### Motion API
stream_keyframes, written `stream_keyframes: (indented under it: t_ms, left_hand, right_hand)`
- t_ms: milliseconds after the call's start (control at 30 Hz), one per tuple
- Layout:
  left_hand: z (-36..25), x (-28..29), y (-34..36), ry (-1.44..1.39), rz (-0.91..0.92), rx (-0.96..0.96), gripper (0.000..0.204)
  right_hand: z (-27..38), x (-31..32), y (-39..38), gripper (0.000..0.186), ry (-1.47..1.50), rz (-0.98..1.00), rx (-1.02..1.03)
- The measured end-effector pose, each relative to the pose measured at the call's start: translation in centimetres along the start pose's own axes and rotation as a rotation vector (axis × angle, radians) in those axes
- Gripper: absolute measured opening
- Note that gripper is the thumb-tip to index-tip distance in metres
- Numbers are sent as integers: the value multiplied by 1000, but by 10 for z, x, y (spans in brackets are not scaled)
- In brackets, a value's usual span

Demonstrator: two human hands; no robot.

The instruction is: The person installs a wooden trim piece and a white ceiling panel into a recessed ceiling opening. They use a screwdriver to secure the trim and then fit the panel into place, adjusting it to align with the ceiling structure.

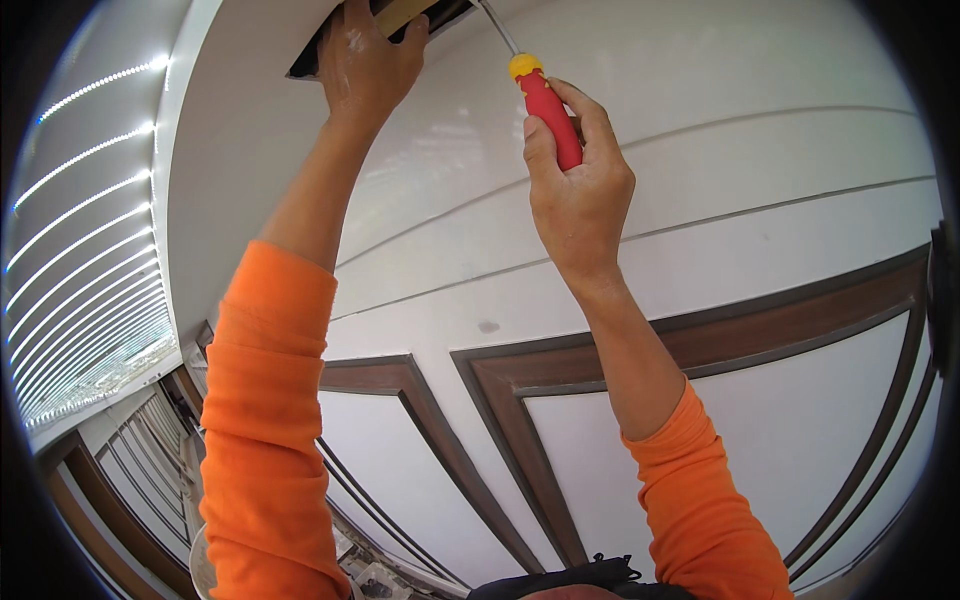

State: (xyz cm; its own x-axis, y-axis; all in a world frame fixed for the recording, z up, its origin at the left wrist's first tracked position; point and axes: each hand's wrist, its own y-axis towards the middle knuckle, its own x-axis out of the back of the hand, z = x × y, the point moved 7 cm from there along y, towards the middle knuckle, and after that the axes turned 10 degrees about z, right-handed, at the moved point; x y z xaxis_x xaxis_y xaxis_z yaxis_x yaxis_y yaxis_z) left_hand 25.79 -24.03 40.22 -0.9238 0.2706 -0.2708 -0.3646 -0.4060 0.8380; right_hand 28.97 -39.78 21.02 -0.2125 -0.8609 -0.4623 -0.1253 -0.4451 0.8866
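Note:
My right hand [585, 190] is closed around the red and yellow handle of a screwdriver [548, 115], thumb on one side and fingers on the other. Its metal shaft points up and to the left, and the tip is cut off by the upper edge of the picture. Up at the left, my left hand [368, 65] reaches into a dark opening [305, 65] in a white panel. The thumb stands apart from the fingers, whose ends are out of sight. Beside it, a tan strip [402, 14] crosses the opening.
Glossy white panelling [450, 200] with long grooves surrounds the opening. Below are white panels with dark brown wooden frames [700, 345]. Rows of bright light strips [85, 185] line the ceiling at the left. A railing [150, 450] and clutter [375, 580] lie lower down.

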Motion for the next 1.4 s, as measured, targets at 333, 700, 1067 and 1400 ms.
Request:
stream_keyframes:
  t_ms: [333,700,1067,1400]
  left_hand:
    - [-12,-2,35,-96,427,164,71]
    - [-21,-12,45,-207,415,75,56]
    - [-28,-14,57,-328,525,28,54]
    - [-26,-10,52,-260,607,186,55]
  right_hand:
    - [2,5,8,33,18,-66,10]
    - [1,11,16,32,20,-21,9]
    - [6,13,20,34,-178,-46,137]
    - [-5,13,14,33,-148,-25,99]
